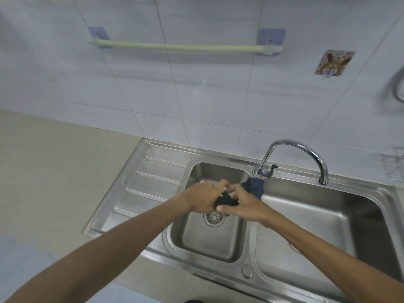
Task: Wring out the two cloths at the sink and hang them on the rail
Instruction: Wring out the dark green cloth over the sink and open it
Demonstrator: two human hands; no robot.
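Centre frame, the left hand [202, 199] and right hand [244, 204] grip a bunched black cloth [226, 201] over the steel sink's [247, 237] left basin. A blue cloth [254, 186] drapes the divider; the pale green rail [179, 47] hangs bare, upper centre.

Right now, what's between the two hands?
In the head view, a scrunched black cloth sits between the left hand and right hand, gripped by both above the small basin's drain.

A black cloth [226, 201] and a dark blue cloth [254, 186] show against the silver steel sink [153, 182]. The rail [175, 47] is pale green on blue-grey pads. Wall tiles [196, 88] are white, the worktop [54, 162] beige, the tap [306, 149] chrome.
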